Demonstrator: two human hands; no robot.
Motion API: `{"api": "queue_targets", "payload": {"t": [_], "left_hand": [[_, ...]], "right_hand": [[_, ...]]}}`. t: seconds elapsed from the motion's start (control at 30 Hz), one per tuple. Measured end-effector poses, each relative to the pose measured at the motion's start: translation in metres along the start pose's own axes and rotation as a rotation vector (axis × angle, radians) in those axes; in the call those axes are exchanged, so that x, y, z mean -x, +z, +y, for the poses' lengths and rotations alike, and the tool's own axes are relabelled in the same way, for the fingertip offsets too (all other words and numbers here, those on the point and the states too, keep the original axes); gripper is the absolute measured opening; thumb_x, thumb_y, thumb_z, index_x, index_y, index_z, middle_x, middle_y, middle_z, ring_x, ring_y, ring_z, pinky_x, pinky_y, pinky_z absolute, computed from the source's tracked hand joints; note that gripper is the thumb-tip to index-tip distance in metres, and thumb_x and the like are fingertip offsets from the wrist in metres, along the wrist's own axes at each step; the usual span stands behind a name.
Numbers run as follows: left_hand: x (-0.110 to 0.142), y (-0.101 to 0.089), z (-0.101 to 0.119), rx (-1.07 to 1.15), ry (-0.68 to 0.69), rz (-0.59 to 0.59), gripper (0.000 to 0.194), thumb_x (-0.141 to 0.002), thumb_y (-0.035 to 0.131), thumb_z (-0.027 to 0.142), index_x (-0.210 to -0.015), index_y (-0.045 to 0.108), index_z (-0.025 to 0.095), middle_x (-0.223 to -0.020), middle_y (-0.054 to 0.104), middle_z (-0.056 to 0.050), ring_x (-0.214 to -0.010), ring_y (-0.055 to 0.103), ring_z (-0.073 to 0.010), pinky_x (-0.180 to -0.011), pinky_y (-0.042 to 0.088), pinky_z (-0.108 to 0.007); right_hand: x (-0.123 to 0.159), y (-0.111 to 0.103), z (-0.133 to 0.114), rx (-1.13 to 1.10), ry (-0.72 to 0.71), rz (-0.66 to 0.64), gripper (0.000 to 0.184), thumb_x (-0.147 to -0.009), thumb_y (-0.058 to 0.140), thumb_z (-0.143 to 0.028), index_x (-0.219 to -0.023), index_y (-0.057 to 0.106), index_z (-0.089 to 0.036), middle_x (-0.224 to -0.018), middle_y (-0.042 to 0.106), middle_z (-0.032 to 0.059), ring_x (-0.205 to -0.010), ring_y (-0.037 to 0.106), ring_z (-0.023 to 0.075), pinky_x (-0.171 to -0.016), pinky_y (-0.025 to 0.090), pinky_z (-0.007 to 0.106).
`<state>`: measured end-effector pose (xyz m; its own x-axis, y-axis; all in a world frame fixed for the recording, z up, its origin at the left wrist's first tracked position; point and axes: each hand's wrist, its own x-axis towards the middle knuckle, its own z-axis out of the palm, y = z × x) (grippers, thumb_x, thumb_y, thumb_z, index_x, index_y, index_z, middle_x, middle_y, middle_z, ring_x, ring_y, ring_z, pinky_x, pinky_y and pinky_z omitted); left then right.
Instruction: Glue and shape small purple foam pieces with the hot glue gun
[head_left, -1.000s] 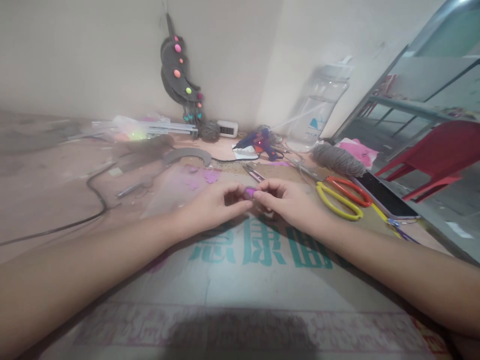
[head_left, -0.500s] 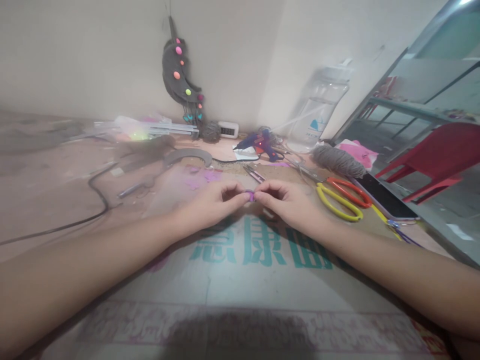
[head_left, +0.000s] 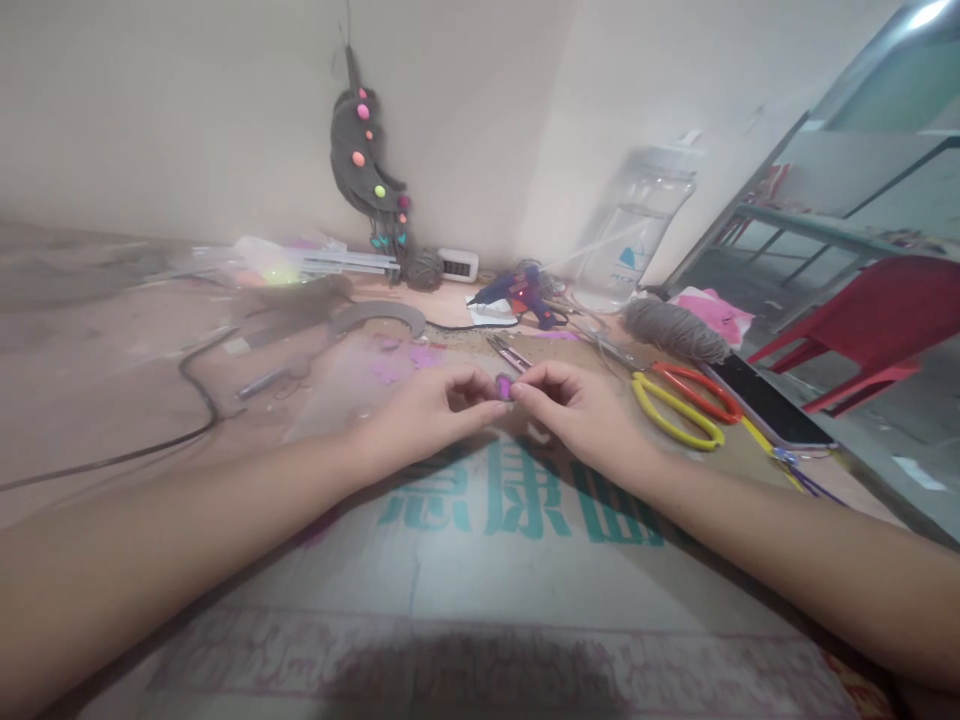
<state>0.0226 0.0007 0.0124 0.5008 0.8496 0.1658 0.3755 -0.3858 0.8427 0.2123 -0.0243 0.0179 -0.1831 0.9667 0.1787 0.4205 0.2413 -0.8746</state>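
Between my two hands is a small purple piece (head_left: 505, 386) with a dark edge, too small to make out its kind. My left hand (head_left: 427, 405) pinches it from the left with thumb and fingertips. From the other side, the thumb and index finger of my right hand (head_left: 574, 400) close on it. Just behind the fingers lies a pair of small thread snips (head_left: 510, 352). Scraps of purple material (head_left: 397, 362) are scattered beyond my left hand. Under both hands spreads a sheet with large green characters (head_left: 525, 490).
A glue gun (head_left: 521, 295) with a red light stands at the back. To the right are scissors (head_left: 679, 410), grey yarn (head_left: 675, 328) and a phone (head_left: 772, 400). A water bottle (head_left: 630, 235) stands by the wall, where a grey crescent ornament (head_left: 356, 155) hangs. A black cable (head_left: 202, 400) runs at left.
The purple piece has been turned slightly, so more of its purple face shows between the fingers. My left thumb and fingers have shifted a little. The whole view has tilted slightly.
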Motion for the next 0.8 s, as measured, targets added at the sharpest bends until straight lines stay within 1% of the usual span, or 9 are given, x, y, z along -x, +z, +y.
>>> {"api": "queue_targets", "payload": {"t": [0.17, 0.27, 0.37, 0.53, 0.67, 0.8], "left_hand": [[0.0016, -0.0008, 0.0016, 0.015, -0.023, -0.004, 0.023, -0.084, 0.058, 0.039, -0.081, 0.064, 0.017, -0.076, 0.068, -0.003, -0.069, 0.06, -0.0153, -0.061, 0.046, -0.026], [0.0013, -0.0021, 0.0025, -0.009, -0.017, -0.008, 0.02, -0.084, 0.056, 0.035, -0.079, 0.064, 0.017, -0.071, 0.066, -0.001, -0.065, 0.057, -0.0141, -0.061, 0.044, -0.025], [0.0003, -0.003, 0.0011, -0.042, -0.002, -0.013, 0.017, -0.083, 0.054, 0.032, -0.078, 0.062, 0.018, -0.069, 0.064, 0.0, -0.063, 0.056, -0.0133, -0.06, 0.043, -0.025], [0.0004, -0.0028, -0.0024, -0.049, -0.008, -0.007, 0.012, -0.079, 0.052, 0.025, -0.075, 0.06, 0.018, -0.065, 0.062, 0.002, -0.062, 0.056, -0.0131, -0.058, 0.042, -0.024], [0.0015, -0.0021, -0.0015, 0.004, -0.042, -0.032, 0.01, -0.078, 0.052, 0.025, -0.075, 0.059, 0.018, -0.063, 0.064, 0.001, -0.061, 0.058, -0.0142, -0.057, 0.043, -0.024], [0.0014, -0.0024, -0.0008, 0.008, -0.041, -0.029, 0.012, -0.08, 0.052, 0.026, -0.075, 0.06, 0.018, -0.063, 0.063, 0.001, -0.06, 0.056, -0.0134, -0.056, 0.042, -0.024]], "right_hand": [[0.0005, 0.0002, -0.0032, 0.115, -0.066, -0.003, 0.019, -0.085, 0.06, -0.033, -0.078, 0.064, -0.017, -0.068, 0.061, -0.0003, -0.058, 0.051, 0.0105, -0.054, 0.04, 0.023], [-0.0006, 0.0005, -0.003, 0.168, -0.11, -0.011, 0.017, -0.085, 0.059, -0.031, -0.076, 0.064, -0.017, -0.069, 0.063, 0.0002, -0.063, 0.054, 0.0117, -0.058, 0.041, 0.024], [-0.0009, 0.002, -0.0007, 0.205, -0.14, -0.023, 0.017, -0.085, 0.059, -0.03, -0.076, 0.064, -0.017, -0.068, 0.063, -0.0002, -0.062, 0.053, 0.0114, -0.057, 0.04, 0.024], [0.0001, 0.004, 0.0031, 0.242, -0.158, -0.029, 0.016, -0.085, 0.059, -0.029, -0.076, 0.064, -0.017, -0.068, 0.063, -0.0005, -0.06, 0.052, 0.0108, -0.055, 0.038, 0.023], [0.0003, 0.0039, 0.0028, 0.237, -0.163, -0.033, 0.017, -0.085, 0.059, -0.03, -0.076, 0.064, -0.017, -0.067, 0.063, -0.0004, -0.06, 0.051, 0.0106, -0.055, 0.038, 0.023], [-0.0004, 0.0033, 0.0002, 0.202, -0.122, -0.043, 0.016, -0.085, 0.058, -0.029, -0.076, 0.064, -0.017, -0.068, 0.063, -0.0001, -0.06, 0.053, 0.011, -0.055, 0.039, 0.023]]}}
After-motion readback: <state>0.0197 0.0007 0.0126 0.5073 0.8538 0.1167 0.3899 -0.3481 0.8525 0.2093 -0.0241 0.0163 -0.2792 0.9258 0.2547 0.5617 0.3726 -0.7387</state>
